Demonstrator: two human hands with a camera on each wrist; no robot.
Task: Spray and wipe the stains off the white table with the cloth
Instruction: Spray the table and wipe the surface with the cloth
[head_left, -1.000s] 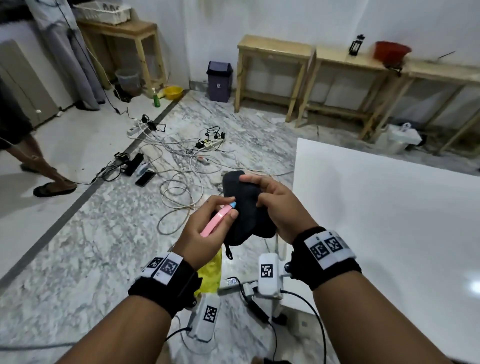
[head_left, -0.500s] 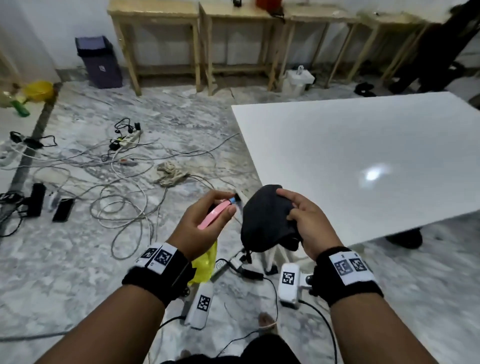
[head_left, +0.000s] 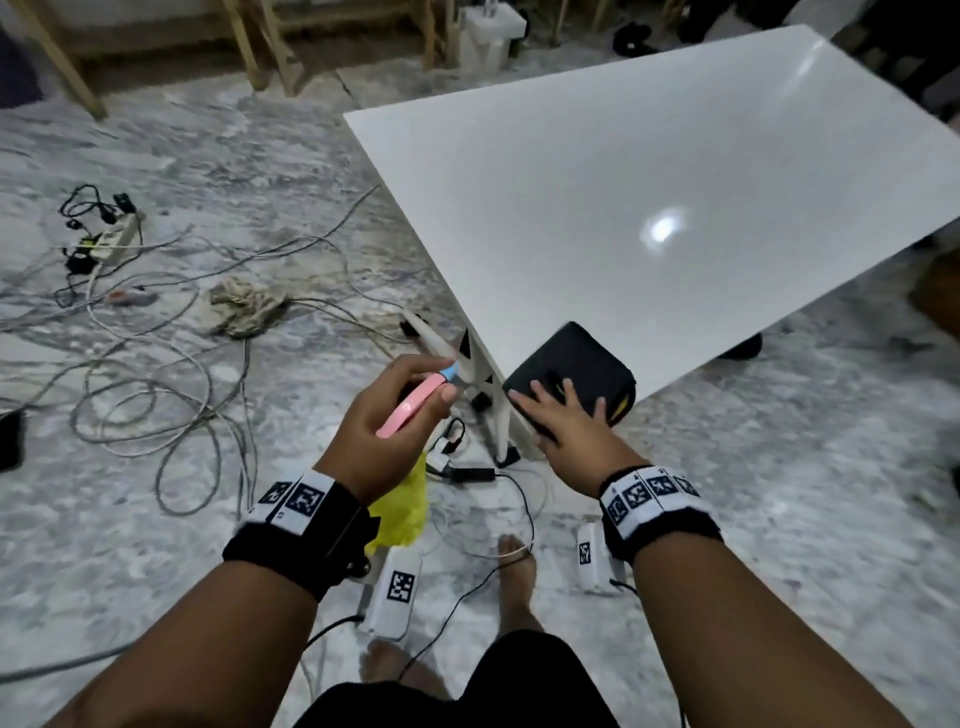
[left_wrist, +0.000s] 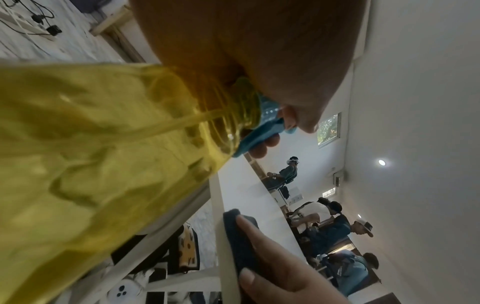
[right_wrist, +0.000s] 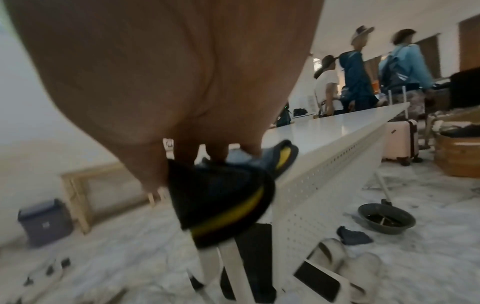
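Note:
The white table (head_left: 623, 171) fills the upper right of the head view, glossy with a lamp's glare, and no stain shows on it. A dark cloth (head_left: 576, 364) with a yellow stripe (right_wrist: 228, 214) lies on its near corner, partly over the edge. My right hand (head_left: 563, 431) rests flat on the cloth with its fingers spread. Left of the corner and off the table, my left hand (head_left: 395, 415) grips a spray bottle (head_left: 410, 408) with a pink head, a blue collar (left_wrist: 259, 127) and a yellow body (left_wrist: 91, 154).
Cables (head_left: 156, 395), a power strip (head_left: 111, 241) and a rag (head_left: 244, 306) litter the marble floor to the left. Wooden benches (head_left: 249, 47) stand at the back. Several people (right_wrist: 363, 72) and a pink suitcase (right_wrist: 401, 139) are beyond the table. A bowl (right_wrist: 387, 219) and slippers lie beneath it.
My view swung right and down onto the table. My right hand carried the cloth from mid-air onto the table's near corner and flattened on it. The left hand kept hold of the bottle.

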